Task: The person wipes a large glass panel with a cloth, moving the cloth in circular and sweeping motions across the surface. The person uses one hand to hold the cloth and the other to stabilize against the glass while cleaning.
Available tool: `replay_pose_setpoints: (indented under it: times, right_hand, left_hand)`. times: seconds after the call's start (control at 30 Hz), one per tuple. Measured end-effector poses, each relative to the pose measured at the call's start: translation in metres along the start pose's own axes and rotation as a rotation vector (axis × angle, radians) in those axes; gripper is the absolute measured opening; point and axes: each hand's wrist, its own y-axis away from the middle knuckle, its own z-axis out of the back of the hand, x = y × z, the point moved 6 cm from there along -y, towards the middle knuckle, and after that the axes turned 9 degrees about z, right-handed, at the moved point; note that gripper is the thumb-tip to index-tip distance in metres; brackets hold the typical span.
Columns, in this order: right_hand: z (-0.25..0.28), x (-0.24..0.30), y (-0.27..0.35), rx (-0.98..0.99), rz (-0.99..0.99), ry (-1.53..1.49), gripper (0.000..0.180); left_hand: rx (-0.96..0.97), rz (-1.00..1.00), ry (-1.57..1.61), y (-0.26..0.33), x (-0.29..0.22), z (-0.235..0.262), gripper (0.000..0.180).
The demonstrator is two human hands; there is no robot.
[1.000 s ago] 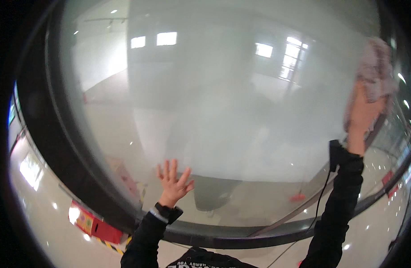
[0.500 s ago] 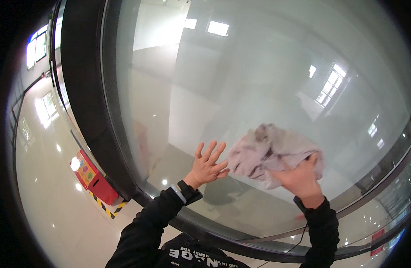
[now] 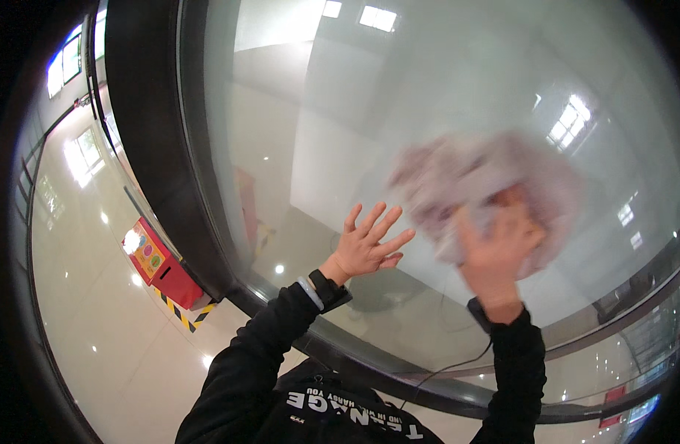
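Observation:
A large glass pane (image 3: 347, 140) fills most of the head view. Against it is a crumpled pinkish-grey cloth (image 3: 454, 174), blurred by motion. My right hand (image 3: 499, 251) holds the cloth from its lower side, and some of its fingers are lost in the folds and the blur. To the left of the cloth, my left hand (image 3: 366, 248) is open with fingers spread and nothing in it. It is at the pane, apart from the cloth; whether it touches the glass I cannot tell. A dark band and a pale one circle the left wrist.
A wide black frame (image 3: 144, 111) edges the pane on the left and curves along the bottom. Beyond it stands a red box (image 3: 162, 266) on the shiny floor (image 3: 96, 303), with yellow-and-black tape beside it. A thin dark cable (image 3: 447, 368) hangs near my right sleeve.
My right hand and the cloth have moved up the pane, the cloth also a little right and more spread out. My left hand, still open, sits higher and slightly further right; the whole view has shifted.

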Motion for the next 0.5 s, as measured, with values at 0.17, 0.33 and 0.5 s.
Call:
replay_pose_setpoints:
  times: [0.17,0.33,0.5]
  right_hand:
    - [-0.010,0.023,0.044,0.037,0.131,-0.209,0.040]
    - [0.034,-0.061,0.019,-0.138,-0.208,0.153,0.071]
    - [0.038,-0.060,0.025,-0.333,-0.399,0.067,0.069]
  left_hand:
    - [0.045,0.032,-0.101,0.001,0.003,-0.004,0.048]
    - [-0.035,-0.044,-0.068,-0.003,-0.004,0.003,0.050]
    - [-0.045,-0.042,-0.063,-0.005,-0.003,0.004,0.048]
